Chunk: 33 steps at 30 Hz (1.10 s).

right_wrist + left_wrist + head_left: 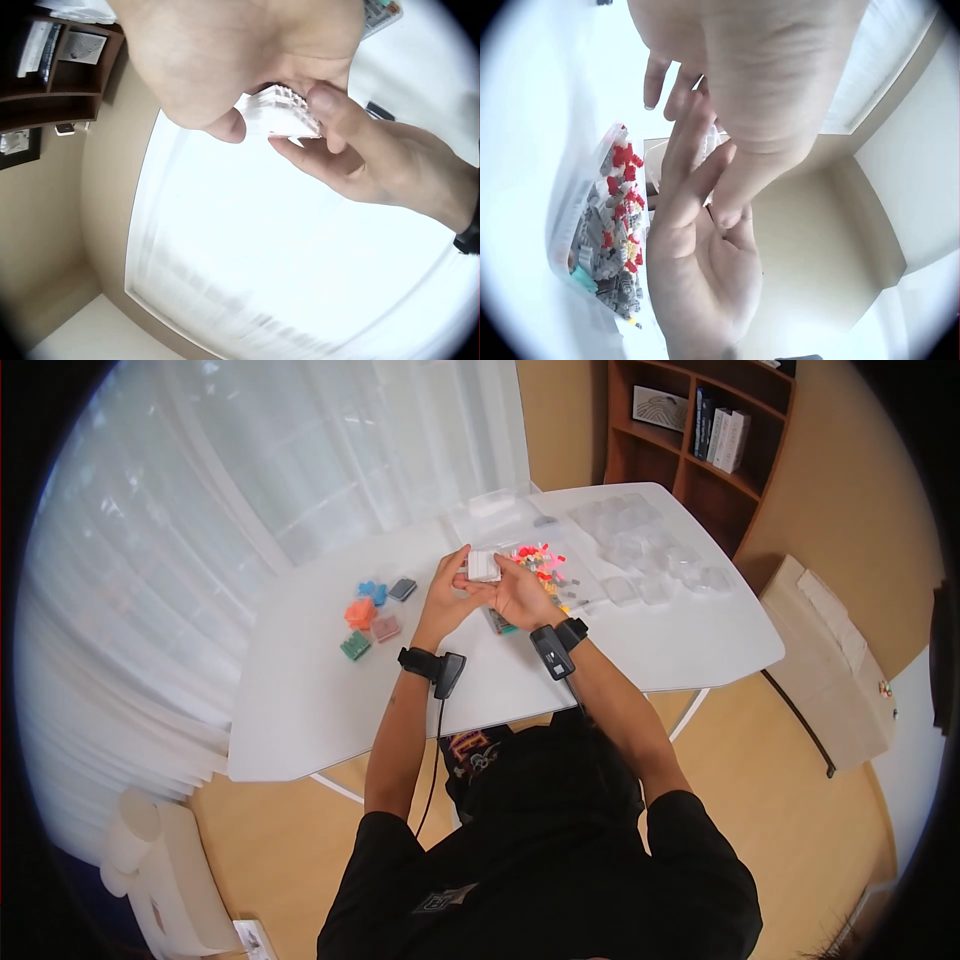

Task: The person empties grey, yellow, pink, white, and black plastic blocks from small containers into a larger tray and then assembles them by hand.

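While both hands meet just above the middle of the frame, over the surface [310, 705], the small white block [483, 566] sits between them, off the fingertip end of each. The left hand [447, 594] grips it from its left side, thumb on the edge; the right hand [522, 596] holds its right side with the thumb, though its fingers are partly hidden beneath. Neither hand is clearly nearer, and the block looks so nearly square that I cannot tell a long axis. Its ridged face shows in the right wrist view, toward the left thumb. Loose red and grey pieces [545, 568] lie just right of it, nearer the right hand; the orange cluster [361, 614] lies well apart at left, nearer the left hand.
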### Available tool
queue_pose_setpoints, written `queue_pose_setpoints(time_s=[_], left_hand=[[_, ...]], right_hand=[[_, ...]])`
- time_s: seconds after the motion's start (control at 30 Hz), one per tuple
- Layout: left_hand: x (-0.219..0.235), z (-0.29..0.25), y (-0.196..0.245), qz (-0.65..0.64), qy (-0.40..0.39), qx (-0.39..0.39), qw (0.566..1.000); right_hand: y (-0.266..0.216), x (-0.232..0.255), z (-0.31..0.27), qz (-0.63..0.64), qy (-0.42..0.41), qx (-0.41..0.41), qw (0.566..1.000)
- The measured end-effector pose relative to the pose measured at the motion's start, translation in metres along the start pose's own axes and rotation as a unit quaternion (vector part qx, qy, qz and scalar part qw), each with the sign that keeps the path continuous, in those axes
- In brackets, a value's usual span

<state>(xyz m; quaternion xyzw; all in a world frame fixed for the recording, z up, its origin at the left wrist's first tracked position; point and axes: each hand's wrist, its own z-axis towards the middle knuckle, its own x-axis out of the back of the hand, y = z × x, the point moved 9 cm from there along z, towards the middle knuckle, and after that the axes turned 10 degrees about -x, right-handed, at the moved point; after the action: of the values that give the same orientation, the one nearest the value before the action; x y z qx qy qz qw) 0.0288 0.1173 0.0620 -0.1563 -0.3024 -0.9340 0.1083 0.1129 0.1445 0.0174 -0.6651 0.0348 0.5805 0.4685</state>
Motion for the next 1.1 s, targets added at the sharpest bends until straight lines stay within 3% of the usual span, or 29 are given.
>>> queue_pose_setpoints(time_s=[0.13,0.2,0.33,0.4,0.7,0.8,0.93,1.0,1.1], left_hand=[[-0.005,-0.001,-0.005,-0.016,-0.004,0.043,0.999],[-0.002,-0.004,-0.024,-0.095,0.010,0.124,0.988],[0.009,0.002,-0.023,-0.060,0.026,0.069,0.995],[0.009,-0.002,-0.031,-0.115,0.049,0.114,0.986],[0.013,-0.005,-0.031,-0.179,0.043,0.139,0.973],[0.009,-0.003,-0.030,-0.095,0.026,0.121,0.988],[0.008,-0.005,-0.032,-0.105,0.026,0.141,0.984],[0.009,-0.007,-0.028,-0.212,0.056,0.178,0.959],[0.014,-0.006,-0.035,-0.266,0.080,0.165,0.946]], right_hand=[[-0.001,0.000,-0.002,-0.004,0.007,0.007,1.000],[0.001,0.003,-0.004,0.017,0.034,0.014,0.999],[0.006,0.016,0.002,0.038,0.047,0.013,0.998],[0.006,0.020,0.000,0.032,0.074,0.020,0.997],[0.008,0.026,0.002,0.011,0.094,-0.003,0.995],[0.006,0.022,0.001,-0.003,0.090,0.011,0.996],[0.006,0.017,-0.001,-0.014,0.083,0.001,0.996],[0.007,0.014,-0.002,-0.008,0.081,-0.004,0.997],[0.008,0.011,-0.002,-0.002,0.051,-0.010,0.999]])
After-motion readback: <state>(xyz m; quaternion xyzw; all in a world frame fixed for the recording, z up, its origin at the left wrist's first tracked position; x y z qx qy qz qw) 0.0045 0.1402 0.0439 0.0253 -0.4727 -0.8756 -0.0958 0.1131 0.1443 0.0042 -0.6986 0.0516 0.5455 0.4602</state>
